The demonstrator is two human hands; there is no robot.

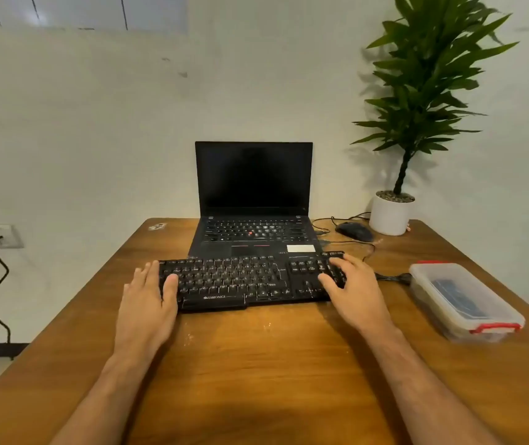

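I see one black keyboard (240, 279), one laptop (253, 178), one mouse (354, 231), one plant (423, 91) in one white pot (390, 216), and one clear box (462, 300) with red clips. They all sit on one brown bench (256, 364). Two bare hands are here too.

The left hand (147, 297) is flat and relaxed. Its fingers are nearly straight and lie along the left end of the keyboard. Its thumb rests on the keys there. It does not squeeze anything.

The right hand (353, 284) is more bent. Its fingers curl over the right end of the keyboard, by the number keys, and its thumb sits on the keys. It looks like it is grasping that end.

The keyboard lies in the middle of the bench, right up against the front of the open laptop. Its long side runs from left to right across the bench. The right end sits a little farther away than the left end. The keys face up, and the edge with the name on it points toward the person.

The mouse is behind the right hand, near the pot. The box is off to the right.
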